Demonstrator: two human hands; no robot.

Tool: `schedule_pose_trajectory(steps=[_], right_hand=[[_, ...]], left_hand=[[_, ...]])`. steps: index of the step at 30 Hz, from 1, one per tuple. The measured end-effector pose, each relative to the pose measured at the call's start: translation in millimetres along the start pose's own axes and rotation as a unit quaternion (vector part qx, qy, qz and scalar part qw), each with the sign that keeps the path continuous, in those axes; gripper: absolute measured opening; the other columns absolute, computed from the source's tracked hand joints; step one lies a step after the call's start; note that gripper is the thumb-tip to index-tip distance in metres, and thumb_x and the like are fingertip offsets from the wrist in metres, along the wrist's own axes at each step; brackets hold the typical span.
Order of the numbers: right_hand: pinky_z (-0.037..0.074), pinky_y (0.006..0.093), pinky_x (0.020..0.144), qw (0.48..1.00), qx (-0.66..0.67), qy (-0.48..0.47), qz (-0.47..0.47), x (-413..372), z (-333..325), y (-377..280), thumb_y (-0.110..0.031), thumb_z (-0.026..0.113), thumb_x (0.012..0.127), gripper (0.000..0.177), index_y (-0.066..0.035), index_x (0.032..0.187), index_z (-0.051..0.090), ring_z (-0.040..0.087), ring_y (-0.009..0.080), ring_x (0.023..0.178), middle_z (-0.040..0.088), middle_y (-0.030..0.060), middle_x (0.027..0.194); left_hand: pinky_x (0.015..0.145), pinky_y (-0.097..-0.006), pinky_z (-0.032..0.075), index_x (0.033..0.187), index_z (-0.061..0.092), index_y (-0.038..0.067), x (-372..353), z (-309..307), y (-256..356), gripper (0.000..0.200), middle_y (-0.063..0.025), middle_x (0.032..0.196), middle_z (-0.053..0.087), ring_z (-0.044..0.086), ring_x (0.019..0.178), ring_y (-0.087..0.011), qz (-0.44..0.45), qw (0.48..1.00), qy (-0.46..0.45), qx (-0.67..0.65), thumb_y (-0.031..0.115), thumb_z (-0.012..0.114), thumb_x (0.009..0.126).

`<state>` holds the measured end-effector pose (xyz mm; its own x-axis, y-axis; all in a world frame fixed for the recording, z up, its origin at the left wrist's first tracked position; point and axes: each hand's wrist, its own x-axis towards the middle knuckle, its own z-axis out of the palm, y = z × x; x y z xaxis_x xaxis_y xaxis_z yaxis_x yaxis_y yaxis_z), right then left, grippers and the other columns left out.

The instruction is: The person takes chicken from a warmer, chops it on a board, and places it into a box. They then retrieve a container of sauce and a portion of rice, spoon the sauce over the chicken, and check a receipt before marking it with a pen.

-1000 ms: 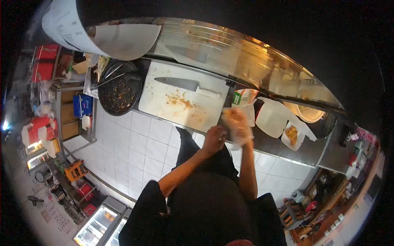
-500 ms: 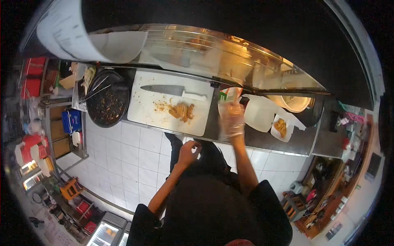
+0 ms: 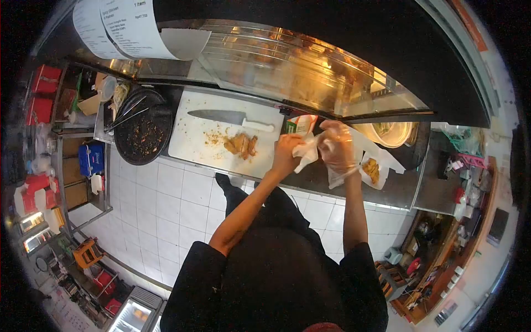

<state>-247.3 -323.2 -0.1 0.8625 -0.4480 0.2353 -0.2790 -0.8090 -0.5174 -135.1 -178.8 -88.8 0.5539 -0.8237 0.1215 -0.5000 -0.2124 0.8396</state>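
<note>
My bare left hand (image 3: pixel 285 155) is closed on a white tissue (image 3: pixel 306 153), which hangs over the counter's front part. Right beside it is my right hand (image 3: pixel 336 145) in a clear plastic glove, fingers bent in toward the tissue; what they grip is hidden. Behind both hands lies an orange, green and white packet (image 3: pixel 300 124). A white paper box (image 3: pixel 373 171) with fried pieces in it sits right of the glove. On the white cutting board (image 3: pixel 191 145) are a knife (image 3: pixel 221 117) and sliced fried meat (image 3: pixel 240 145) among crumbs.
A round black pan (image 3: pixel 142 133) with crumbs and tongs (image 3: pixel 127 118) stands left of the board. At the back right is a round tub (image 3: pixel 391 133). A glass display case (image 3: pixel 265 61) borders the counter's rear, with a printed paper (image 3: pixel 124 27) hanging at upper left.
My right hand has drawn back from the packet and shifted right. My left hand has risen from beside my body to the counter and now holds a white tissue.
</note>
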Motion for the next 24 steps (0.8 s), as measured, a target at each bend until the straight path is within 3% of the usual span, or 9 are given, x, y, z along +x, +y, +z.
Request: schedule_pose_trajectory(steps=[4,5,7,8,11,16,19,21,24], right_hand=[[0.05,0.0334,0.087,0.945,0.212,0.125,0.215,-16.9,-22.4,-7.3,-0.013,0.083,0.072,0.047,-0.004,0.114,0.065,0.057,0.0174,0.106,0.064,0.0067,0.112],[0.05,0.0334,0.087,0.945,0.213,0.125,0.214,-24.6,-13.0,-2.3,-0.013,0.083,0.072,0.047,-0.004,0.114,0.065,0.057,0.0174,0.106,0.064,0.0067,0.112],[0.052,0.033,0.084,0.866,0.419,-0.087,0.257,-37.5,0.9,1.4,-0.01,0.078,0.077,0.036,-0.003,0.11,0.065,0.062,0.0186,0.094,0.067,0.007,0.099],[0.052,0.033,0.084,0.866,0.421,-0.089,0.254,-42.1,12.8,7.1,-0.01,0.078,0.077,0.036,-0.003,0.11,0.065,0.062,0.0186,0.094,0.067,0.007,0.099],[0.051,0.0238,0.067,0.748,0.587,0.054,0.306,-49.5,41.3,5.2,-0.015,0.072,0.086,0.023,0.001,0.1,0.065,0.061,0.0101,0.075,0.067,0.0037,0.088],[0.05,0.0249,0.065,0.798,0.51,0.072,0.314,-58.3,65.8,4.6,-0.009,0.071,0.086,0.016,-0.002,0.099,0.063,0.058,0.0093,0.071,0.064,0.001,0.082],[0.049,0.0244,0.066,0.806,0.481,0.133,0.318,-53.2,75.2,-13.0,-0.003,0.071,0.084,0.017,-0.004,0.097,0.061,0.058,0.0092,0.072,0.063,0.0008,0.08],[0.049,0.0241,0.068,0.752,0.56,0.218,0.27,-56.8,84.3,-14.1,0.003,0.071,0.082,0.022,-0.005,0.097,0.058,0.058,0.0094,0.075,0.063,0.0022,0.083],[0.049,0.0245,0.07,0.796,0.53,0.16,0.242,-57.3,71.0,-25.0,0.004,0.071,0.082,0.018,-0.003,0.095,0.062,0.058,0.0096,0.076,0.061,0.001,0.085]], left_hand=[[0.07,-0.0277,0.051,0.105,0.068,0.001,8.0,-26.4,6.5,0.023,-0.0065,0.093,0.071,0.064,0.081,-0.0125,-0.068,0.932,-0.07,-0.349,0.015,0.07,0.087],[0.07,-0.0277,0.051,0.105,0.068,0.001,7.8,-31.8,5.2,0.023,-0.0065,0.093,0.071,0.064,0.081,-0.0125,-0.068,0.933,-0.069,-0.347,0.015,0.07,0.087],[0.073,-0.0268,0.051,0.106,0.068,0.0,7.4,-43.0,1.8,0.023,-0.0036,0.092,0.07,0.063,0.081,-0.0103,-0.195,0.897,-0.113,-0.38,0.014,0.071,0.087],[0.072,-0.0253,0.05,0.106,0.068,0.001,9.7,-53.6,7.8,0.023,-0.0026,0.091,0.07,0.062,0.08,-0.0086,-0.239,0.898,-0.127,-0.347,0.014,0.071,0.088],[0.071,-0.0246,0.05,0.105,0.069,0.001,1.1,-54.0,-10.6,0.022,-0.0026,0.09,0.07,0.062,0.079,-0.0085,-0.192,0.897,-0.092,-0.387,0.014,0.071,0.088],[0.069,-0.0225,0.047,0.106,0.067,0.001,-21.3,-71.7,-12.4,0.02,-0.0027,0.085,0.069,0.06,0.077,-0.0072,-0.251,0.91,-0.045,-0.325,0.009,0.069,0.088],[0.07,-0.0222,0.047,0.113,0.063,0.002,-32.5,-69.8,-15.0,0.028,-0.0047,0.085,0.07,0.061,0.078,-0.0077,-0.308,0.862,0.034,-0.401,0.005,0.07,0.086],[0.071,-0.0224,0.047,0.119,0.058,0.003,-37.4,-75.9,-7.5,0.036,-0.0051,0.084,0.07,0.061,0.075,-0.0079,-0.23,0.881,0.102,-0.402,0.002,0.07,0.085],[0.071,-0.0228,0.047,0.11,0.064,0.003,-45.0,-81.2,-10.0,0.025,-0.0034,0.085,0.069,0.06,0.076,-0.0078,-0.128,0.908,0.142,-0.374,0.001,0.069,0.085]])
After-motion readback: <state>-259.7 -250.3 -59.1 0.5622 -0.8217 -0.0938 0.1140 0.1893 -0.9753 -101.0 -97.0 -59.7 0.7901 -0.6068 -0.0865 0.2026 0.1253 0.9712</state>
